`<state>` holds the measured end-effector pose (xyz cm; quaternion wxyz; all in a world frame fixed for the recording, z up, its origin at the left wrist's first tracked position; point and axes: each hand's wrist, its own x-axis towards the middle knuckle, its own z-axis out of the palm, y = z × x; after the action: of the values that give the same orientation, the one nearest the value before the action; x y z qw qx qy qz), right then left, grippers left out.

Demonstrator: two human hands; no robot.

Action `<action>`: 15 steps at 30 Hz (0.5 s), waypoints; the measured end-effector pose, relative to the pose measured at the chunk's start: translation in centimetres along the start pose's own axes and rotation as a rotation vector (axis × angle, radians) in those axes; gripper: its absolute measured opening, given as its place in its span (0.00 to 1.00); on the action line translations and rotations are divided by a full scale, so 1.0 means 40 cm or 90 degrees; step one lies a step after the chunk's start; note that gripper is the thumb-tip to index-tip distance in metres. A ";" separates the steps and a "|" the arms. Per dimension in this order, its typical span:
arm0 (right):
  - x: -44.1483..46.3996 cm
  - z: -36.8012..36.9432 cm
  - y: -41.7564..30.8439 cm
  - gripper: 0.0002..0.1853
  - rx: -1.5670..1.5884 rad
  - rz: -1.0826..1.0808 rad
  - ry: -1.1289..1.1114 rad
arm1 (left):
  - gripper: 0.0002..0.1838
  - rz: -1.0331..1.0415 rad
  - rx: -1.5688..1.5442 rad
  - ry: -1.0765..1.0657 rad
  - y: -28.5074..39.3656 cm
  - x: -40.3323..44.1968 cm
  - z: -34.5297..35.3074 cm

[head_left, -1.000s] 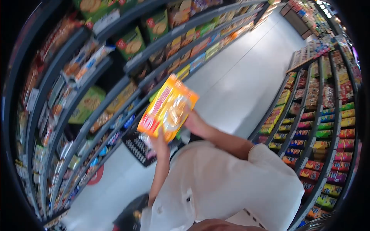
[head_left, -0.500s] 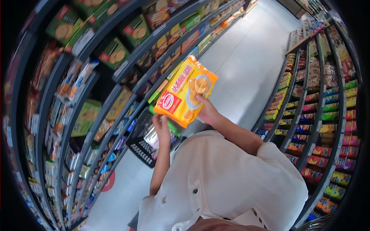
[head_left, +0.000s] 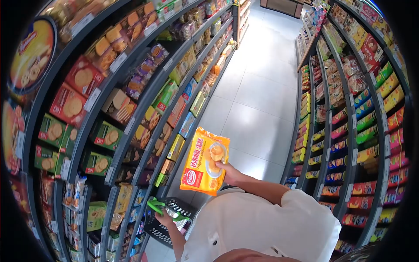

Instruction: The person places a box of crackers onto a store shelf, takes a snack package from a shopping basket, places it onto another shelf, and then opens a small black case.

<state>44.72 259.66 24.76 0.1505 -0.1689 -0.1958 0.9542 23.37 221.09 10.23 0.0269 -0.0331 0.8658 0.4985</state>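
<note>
An orange-and-yellow snack package [head_left: 204, 162] with pictures of round cakes is held up in front of the body. My right hand [head_left: 231, 173] grips its right edge, thumb on the front face. Lower left, my left hand [head_left: 163, 217] is closed on the green handle [head_left: 159, 207] of a black shopping basket [head_left: 158, 231]. Something shiny lies inside the basket, too little of it visible to name.
Shelves [head_left: 126, 126] of boxed and bagged biscuits line the left side. On the right, more shelves [head_left: 349, 144] carry colourful cylindrical packs and bags. A tiled floor aisle [head_left: 257, 91] runs between them, with a wooden-edged display [head_left: 283, 6] at its far end.
My left hand has moved down from beside the package and taken hold of the basket's green handle. The package, still in my right hand, sits lower in view. The view has turned along the aisle.
</note>
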 end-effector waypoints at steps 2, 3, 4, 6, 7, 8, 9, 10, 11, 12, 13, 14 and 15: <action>-0.011 -0.041 -0.069 0.34 -0.004 0.007 0.027 | 0.25 -0.169 -0.092 0.017 -0.031 -0.030 0.054; -0.015 -0.067 -0.096 0.33 0.017 -0.007 0.036 | 0.23 -0.193 0.002 0.040 -0.065 -0.015 0.060; -0.016 -0.091 -0.120 0.31 0.037 -0.016 0.043 | 0.20 -0.218 0.094 0.068 -0.075 -0.005 0.060; -0.021 -0.127 -0.168 0.31 0.008 -0.036 0.033 | 0.15 -0.161 0.074 0.086 -0.089 0.011 0.064; -0.025 -0.135 -0.193 0.33 0.021 -0.048 0.042 | 0.17 -0.212 0.106 0.058 -0.083 0.015 0.062; -0.028 -0.134 -0.216 0.35 0.035 -0.065 0.055 | 0.19 -0.260 0.136 0.023 -0.081 0.032 0.065; -0.028 -0.126 -0.239 0.35 0.061 -0.052 0.076 | 0.17 -0.279 0.204 0.007 -0.126 0.065 0.048; -0.023 -0.126 -0.253 0.35 0.083 -0.056 0.090 | 0.16 -0.291 0.269 -0.019 -0.168 0.085 0.057; -0.013 -0.132 -0.260 0.33 0.096 -0.054 0.115 | 0.16 -0.251 -0.009 -0.065 -0.143 0.061 0.056; 0.001 -0.139 -0.269 0.32 0.109 -0.057 0.139 | 0.17 -0.299 -0.054 -0.005 -0.125 0.057 0.079; 0.011 -0.139 -0.285 0.32 0.113 -0.051 0.142 | 0.18 -0.312 -0.074 0.011 -0.122 0.064 0.091; 0.020 -0.134 -0.301 0.33 0.118 -0.044 0.144 | 0.18 -0.355 -0.056 0.018 -0.108 0.070 0.105; 0.035 -0.131 -0.318 0.32 0.108 -0.042 0.144 | 0.18 -0.365 -0.151 0.052 -0.090 0.050 0.115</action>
<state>48.29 273.01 25.26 0.2168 -0.2556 -0.1016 0.9367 21.74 223.20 4.67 0.1274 -0.2990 0.7574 0.5663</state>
